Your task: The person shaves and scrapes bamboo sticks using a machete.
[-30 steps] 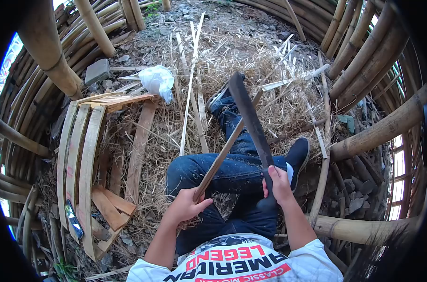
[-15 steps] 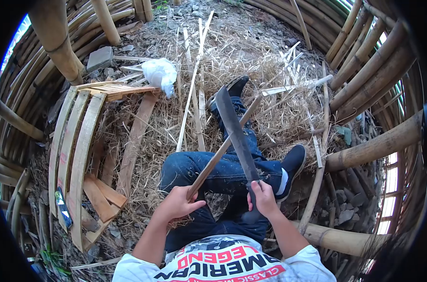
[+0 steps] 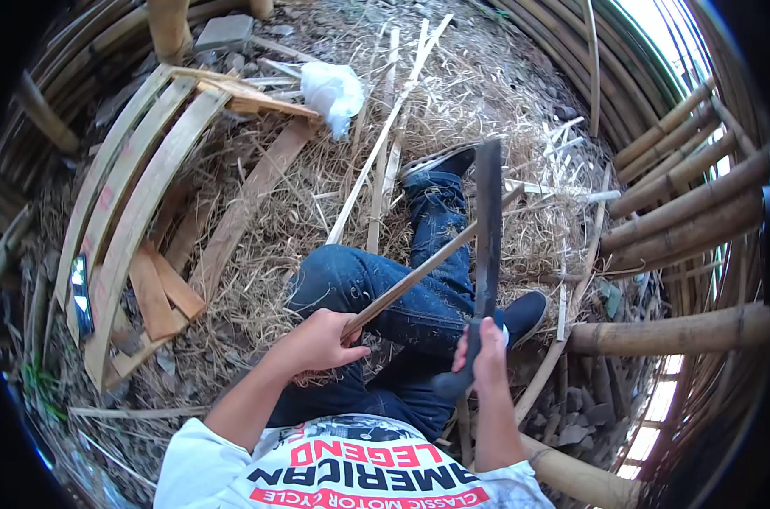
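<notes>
Right hand grips machete, swung clockwise to twelve o'clock; left hand clasps wooden strip; T-shirt reads "AMERICAN LEGEND".

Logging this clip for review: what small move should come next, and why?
Perhaps draw the machete lightly along the wooden strip: the right hand grips the machete, the left hand holds the strip's near end, and both tools cross in view, contact unclear.

The white shirt reads "AMERICAN LEGEND" and "CLASSIC MOTOR CYCLE".
</notes>
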Tool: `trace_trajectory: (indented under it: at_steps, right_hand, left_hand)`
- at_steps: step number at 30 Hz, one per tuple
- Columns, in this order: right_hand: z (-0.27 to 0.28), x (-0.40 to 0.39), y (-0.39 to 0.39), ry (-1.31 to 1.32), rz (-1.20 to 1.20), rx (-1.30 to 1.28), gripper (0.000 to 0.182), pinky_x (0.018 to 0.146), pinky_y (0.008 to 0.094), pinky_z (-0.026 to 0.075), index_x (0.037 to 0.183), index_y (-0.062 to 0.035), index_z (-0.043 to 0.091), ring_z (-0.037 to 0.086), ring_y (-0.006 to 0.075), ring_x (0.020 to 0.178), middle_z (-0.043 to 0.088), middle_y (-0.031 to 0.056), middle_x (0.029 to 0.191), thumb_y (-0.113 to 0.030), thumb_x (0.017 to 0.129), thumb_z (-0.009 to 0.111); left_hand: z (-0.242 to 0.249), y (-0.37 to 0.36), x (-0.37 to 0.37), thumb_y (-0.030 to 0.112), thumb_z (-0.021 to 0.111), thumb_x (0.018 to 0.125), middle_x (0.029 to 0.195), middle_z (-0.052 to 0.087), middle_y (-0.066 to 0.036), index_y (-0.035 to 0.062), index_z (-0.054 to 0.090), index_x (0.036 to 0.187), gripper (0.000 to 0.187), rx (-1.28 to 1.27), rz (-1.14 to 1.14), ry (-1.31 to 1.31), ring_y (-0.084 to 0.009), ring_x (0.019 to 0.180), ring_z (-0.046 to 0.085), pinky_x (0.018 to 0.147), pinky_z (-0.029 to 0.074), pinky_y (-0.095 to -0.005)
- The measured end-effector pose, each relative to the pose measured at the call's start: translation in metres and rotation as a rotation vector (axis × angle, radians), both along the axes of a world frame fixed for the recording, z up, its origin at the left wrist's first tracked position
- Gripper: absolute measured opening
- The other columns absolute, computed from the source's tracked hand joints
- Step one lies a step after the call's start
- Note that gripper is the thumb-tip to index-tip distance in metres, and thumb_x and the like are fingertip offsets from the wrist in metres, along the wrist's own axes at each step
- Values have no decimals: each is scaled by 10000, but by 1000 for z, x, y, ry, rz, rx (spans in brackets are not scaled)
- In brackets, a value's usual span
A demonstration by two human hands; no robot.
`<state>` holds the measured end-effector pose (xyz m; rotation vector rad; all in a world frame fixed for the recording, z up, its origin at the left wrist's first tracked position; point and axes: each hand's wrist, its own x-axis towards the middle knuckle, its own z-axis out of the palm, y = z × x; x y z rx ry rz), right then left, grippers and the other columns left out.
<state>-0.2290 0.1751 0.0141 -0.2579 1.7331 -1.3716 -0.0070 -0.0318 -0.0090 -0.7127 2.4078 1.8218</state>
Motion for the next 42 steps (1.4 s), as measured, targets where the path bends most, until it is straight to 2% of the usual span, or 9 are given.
trace_trajectory:
  at_steps: [5, 11, 13, 17, 27, 30, 33, 35, 42]
  right_hand:
    - [3, 12, 10, 18, 179, 94, 481, 388, 300, 455, 960, 5, 547, 524, 155, 424, 546, 79, 624, -467, 1027, 476]
    - [-1, 29, 2, -100, -82, 15, 499, 388, 306, 457, 957, -16, 515, 506, 155, 417, 517, 64, 610, -510, 1016, 476]
    - [-5, 42, 18, 15, 166, 95, 474, 393, 300, 457, 988, 7, 536, 530, 164, 427, 553, 86, 625, -462, 1024, 480]
    - [7, 19, 27, 99, 163, 68, 427, 422, 271, 459, 980, 25, 558, 541, 136, 453, 573, 87, 638, -387, 1045, 470]
    - [-2, 40, 12, -159, 176, 24, 471, 431, 299, 475, 973, 9, 539, 546, 160, 453, 560, 93, 640, -453, 1033, 466]
    - [-12, 40, 2, -285, 171, -5, 557, 421, 314, 456, 960, -16, 516, 518, 167, 445, 511, 70, 625, -568, 1001, 447]
    - [-31, 44, -2, -717, 141, -256, 568, 429, 319, 462, 956, -20, 516, 520, 165, 451, 518, 72, 630, -583, 995, 455]
    - [-31, 63, -15, -178, 140, -69, 547, 427, 314, 462, 941, -22, 518, 524, 159, 455, 529, 71, 637, -564, 998, 466]
    - [-8, 39, -8, 110, 116, 4, 392, 431, 254, 445, 875, -19, 550, 536, 111, 470, 575, 60, 640, -381, 1025, 542]
  left_hand:
    - [-4, -1, 4, 276, 803, 772, 690, 636, -173, 9, 594, 792, 340, -10, 0, -8, -356, 667, 644, 625, 503, -405]
    - [-11, 3, 5, 290, 820, 760, 657, 620, -155, 13, 596, 798, 359, -38, 17, 46, -310, 603, 614, 597, 488, -381]
    - [-12, 3, 5, 294, 817, 757, 665, 629, -162, 15, 602, 800, 355, -61, 21, 59, -335, 628, 634, 603, 494, -395]
    - [-14, 2, 7, 292, 821, 752, 664, 627, -160, 13, 605, 799, 355, -56, 15, 80, -328, 616, 629, 604, 495, -392]
    - [-16, 1, 14, 254, 841, 731, 676, 626, -140, -3, 593, 804, 365, 12, 62, 68, -265, 610, 623, 599, 494, -362]
    - [-13, -1, 11, 243, 841, 729, 679, 629, -136, -9, 596, 814, 361, 23, 56, 48, -247, 603, 610, 607, 496, -354]
    - [-10, -1, 11, 239, 837, 734, 672, 623, -126, -7, 591, 813, 357, 10, 73, 24, -233, 590, 579, 608, 494, -349]
    - [-12, -1, 11, 240, 837, 737, 651, 602, -115, -3, 575, 792, 361, 46, 96, 48, -223, 581, 560, 598, 483, -349]
    - [-6, -1, 6, 250, 827, 748, 625, 570, -96, 10, 553, 762, 365, 71, 93, 60, -205, 563, 522, 579, 455, -341]
